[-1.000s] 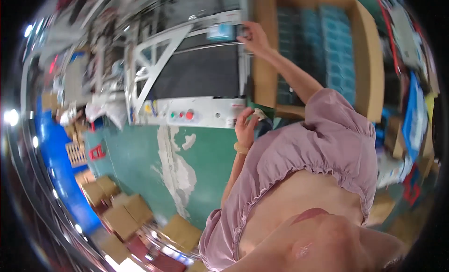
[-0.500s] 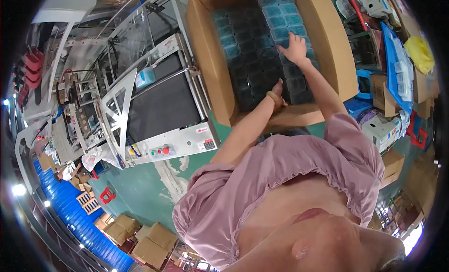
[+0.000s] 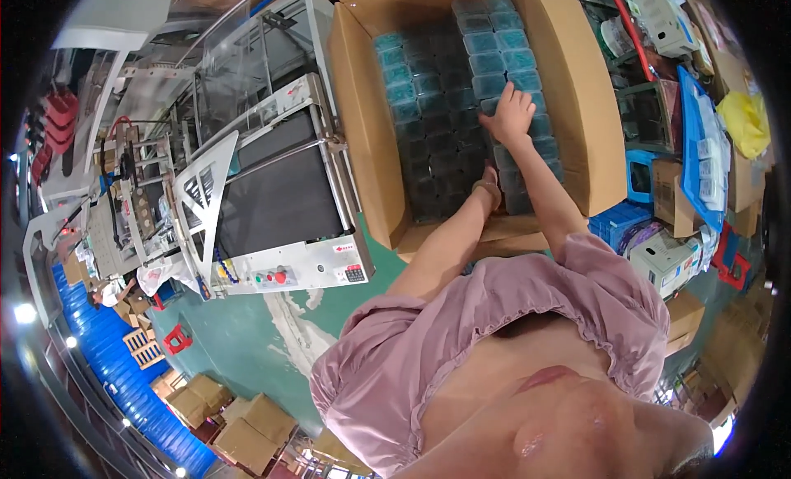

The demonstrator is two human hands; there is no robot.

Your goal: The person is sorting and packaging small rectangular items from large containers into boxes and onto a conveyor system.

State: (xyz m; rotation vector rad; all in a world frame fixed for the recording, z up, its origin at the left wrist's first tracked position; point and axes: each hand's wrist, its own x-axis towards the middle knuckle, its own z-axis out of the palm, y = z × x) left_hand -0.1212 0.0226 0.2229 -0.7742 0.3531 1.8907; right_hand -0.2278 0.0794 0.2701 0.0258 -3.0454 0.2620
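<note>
Black belt point(image 3: 284, 186) — teal block point(image 3: 234, 162) now mostly behind white bracket point(image 3: 219, 186), likely advancing. Right hand point(image 3: 509, 116) spread, seemingly empty, over teal plastic boxes point(image 3: 484, 64); left hand point(image 3: 489, 185) inside cardboard carton's near edge point(image 3: 515, 232) — grip unclear.

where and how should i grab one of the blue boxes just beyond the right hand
Likely best from above, pinching a blue box by its opposite upper edges: beyond the right hand, boxes sit closely packed in the open carton, tops exposed.

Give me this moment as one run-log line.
Left hand: inside open carton, grip unclear | right hand: spread over bluish plastic containers, contact unclear | black belt: left of carton
</note>
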